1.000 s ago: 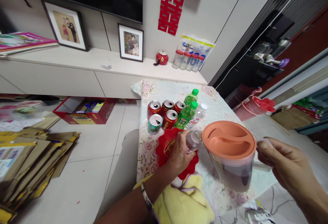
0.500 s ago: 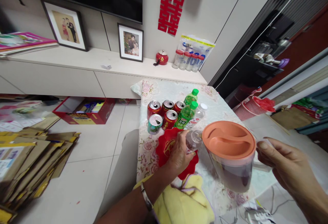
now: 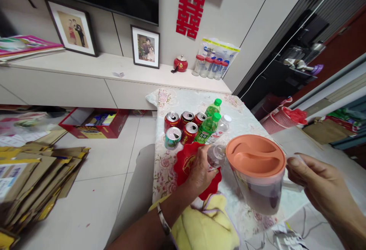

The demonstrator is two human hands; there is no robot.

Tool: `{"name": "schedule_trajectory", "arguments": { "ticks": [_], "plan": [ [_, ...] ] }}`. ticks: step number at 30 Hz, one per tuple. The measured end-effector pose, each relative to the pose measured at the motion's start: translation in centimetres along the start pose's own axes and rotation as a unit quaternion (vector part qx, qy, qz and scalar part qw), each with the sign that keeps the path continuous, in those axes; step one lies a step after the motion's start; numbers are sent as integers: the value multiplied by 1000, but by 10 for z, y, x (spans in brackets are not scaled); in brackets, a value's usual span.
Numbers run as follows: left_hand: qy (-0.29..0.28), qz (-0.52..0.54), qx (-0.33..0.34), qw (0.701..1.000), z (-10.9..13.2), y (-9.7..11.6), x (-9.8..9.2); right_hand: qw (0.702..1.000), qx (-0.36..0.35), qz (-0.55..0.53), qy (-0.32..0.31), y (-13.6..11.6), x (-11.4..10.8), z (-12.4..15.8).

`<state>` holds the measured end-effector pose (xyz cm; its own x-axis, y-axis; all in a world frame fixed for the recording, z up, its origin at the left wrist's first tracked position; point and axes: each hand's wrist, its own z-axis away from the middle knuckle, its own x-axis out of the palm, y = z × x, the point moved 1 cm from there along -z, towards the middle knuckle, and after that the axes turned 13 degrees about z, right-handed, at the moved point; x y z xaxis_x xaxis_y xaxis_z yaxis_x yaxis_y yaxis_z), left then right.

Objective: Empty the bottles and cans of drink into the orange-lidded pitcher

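Note:
My left hand (image 3: 200, 173) is wrapped round a clear plastic bottle (image 3: 216, 156), above a red scalloped tray (image 3: 183, 170). My right hand (image 3: 317, 177) grips the handle of a clear pitcher (image 3: 259, 193), which holds dark liquid and wears an orange lid (image 3: 255, 155). The pitcher's rim is close beside the bottle's mouth; whether liquid passes between them I cannot make out. Just beyond the tray stand several opened drink cans (image 3: 190, 133), two green-capped bottles (image 3: 208, 129) and a white-capped clear bottle (image 3: 224, 125).
A flowered cloth covers the table (image 3: 166, 166). At its near edge lies a yellow towel (image 3: 206, 225). Red-lidded glass jars (image 3: 209, 67) stand on the white cabinet behind. Flattened cardboard (image 3: 42, 181) and a red box (image 3: 94, 124) are on the left floor; a pink basket (image 3: 281, 118) is at right.
Both hands, the bottle and the pitcher keep almost the same place. The liquid in the pitcher shifts slightly at most; the camera view tilts a little.

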<state>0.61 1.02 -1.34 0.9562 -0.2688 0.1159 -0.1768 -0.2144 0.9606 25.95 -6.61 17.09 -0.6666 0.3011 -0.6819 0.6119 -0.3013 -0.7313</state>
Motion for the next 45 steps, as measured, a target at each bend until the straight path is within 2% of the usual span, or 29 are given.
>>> {"name": "schedule_trajectory", "arguments": {
  "ticks": [5, 18, 32, 45],
  "plan": [
    [-7, 2, -1, 1000, 0, 0, 0, 1000, 11, 9, 12, -7, 2, 1],
    [5, -4, 7, 1000, 0, -2, 0, 1000, 1, 11, -11, 9, -3, -4],
    [9, -9, 10, 1000, 0, -4, 1, 1000, 5, 16, 1, -2, -1, -2],
    [10, -1, 14, 1000, 0, -4, 1, 1000, 17, 18, -12, 4, -4, -2]
  ]
}}
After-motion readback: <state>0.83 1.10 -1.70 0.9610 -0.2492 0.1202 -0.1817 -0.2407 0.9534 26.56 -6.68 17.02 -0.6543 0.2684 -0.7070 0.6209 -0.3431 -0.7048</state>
